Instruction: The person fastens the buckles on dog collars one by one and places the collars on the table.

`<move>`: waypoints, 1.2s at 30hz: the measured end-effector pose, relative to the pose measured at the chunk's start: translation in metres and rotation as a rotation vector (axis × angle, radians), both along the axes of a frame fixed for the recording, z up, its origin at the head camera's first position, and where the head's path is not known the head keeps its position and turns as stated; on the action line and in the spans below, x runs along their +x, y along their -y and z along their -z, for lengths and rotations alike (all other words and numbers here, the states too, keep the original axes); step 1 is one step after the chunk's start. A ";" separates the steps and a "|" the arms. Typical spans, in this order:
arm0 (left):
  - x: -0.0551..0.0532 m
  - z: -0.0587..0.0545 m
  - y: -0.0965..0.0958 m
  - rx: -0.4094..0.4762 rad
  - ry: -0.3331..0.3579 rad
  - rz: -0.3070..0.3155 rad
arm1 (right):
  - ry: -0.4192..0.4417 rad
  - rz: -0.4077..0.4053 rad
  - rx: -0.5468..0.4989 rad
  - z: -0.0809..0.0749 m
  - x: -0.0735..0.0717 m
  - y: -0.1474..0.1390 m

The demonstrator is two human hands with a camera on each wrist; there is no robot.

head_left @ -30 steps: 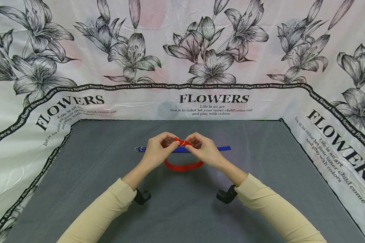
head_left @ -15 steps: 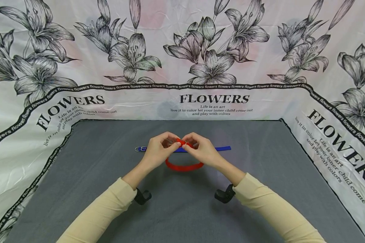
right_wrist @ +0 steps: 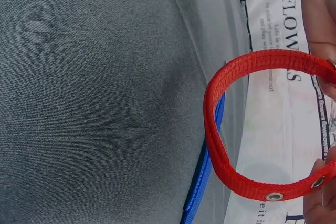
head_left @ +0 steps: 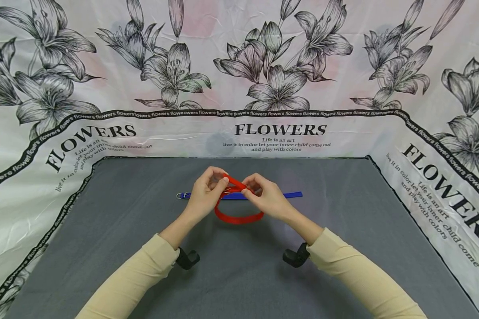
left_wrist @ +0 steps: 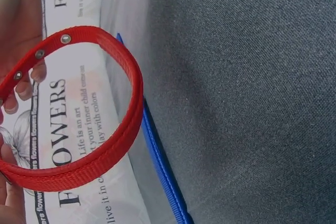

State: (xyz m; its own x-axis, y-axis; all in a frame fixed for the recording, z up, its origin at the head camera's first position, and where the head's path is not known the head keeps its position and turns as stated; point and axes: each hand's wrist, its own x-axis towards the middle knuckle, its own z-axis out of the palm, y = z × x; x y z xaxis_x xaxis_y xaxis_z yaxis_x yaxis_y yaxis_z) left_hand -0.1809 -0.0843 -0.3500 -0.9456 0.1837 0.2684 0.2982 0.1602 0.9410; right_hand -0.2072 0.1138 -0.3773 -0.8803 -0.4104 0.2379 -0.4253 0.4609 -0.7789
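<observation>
Left hand (head_left: pixel 202 191): pinches red looped webbing strap (head_left: pixel 239 219), mid-frame
Right hand (head_left: pixel 266 196): pinches it too, likely for tension

1. Left forearm (head_left: pixel 129 279), sleeved, slants forward and inward.
2. Right forearm (head_left: pixel 365 277), sleeved, mirrors that slant.
3. Left grip (head_left: pixel 203 191) pinches between thumb (head_left: pixel 220 185) and bent fingers (head_left: pixel 212 172).
4. Right grip (head_left: pixel 268 197) pinches likewise, facing the left across a small gap, and sits slightly lower in the head view.
</observation>
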 end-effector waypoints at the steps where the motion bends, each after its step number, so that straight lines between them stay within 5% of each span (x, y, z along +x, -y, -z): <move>1: 0.001 -0.001 0.000 -0.002 -0.002 -0.001 | 0.003 0.000 -0.001 0.000 0.000 0.000; 17: 0.003 0.002 -0.004 -0.018 0.034 0.048 | -0.166 -0.012 -0.007 -0.001 0.001 0.007; 27: 0.005 0.006 -0.002 -0.051 0.066 0.058 | -0.130 0.004 -0.058 -0.003 0.002 0.007; 29: 0.006 0.008 0.000 -0.086 0.070 0.068 | -0.114 0.018 -0.073 -0.013 0.009 0.009; 36: -0.011 0.043 0.006 -0.199 0.071 -0.002 | -0.038 0.047 -0.095 -0.038 0.026 0.014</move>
State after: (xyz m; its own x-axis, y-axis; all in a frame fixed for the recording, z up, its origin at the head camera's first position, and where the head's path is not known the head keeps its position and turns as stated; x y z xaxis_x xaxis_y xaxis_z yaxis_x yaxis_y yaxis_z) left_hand -0.1919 -0.0906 -0.3932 -0.9614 0.2244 0.1595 0.2314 0.3451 0.9096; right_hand -0.1813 0.1000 -0.3394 -0.8877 -0.3431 0.3071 -0.4349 0.4059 -0.8038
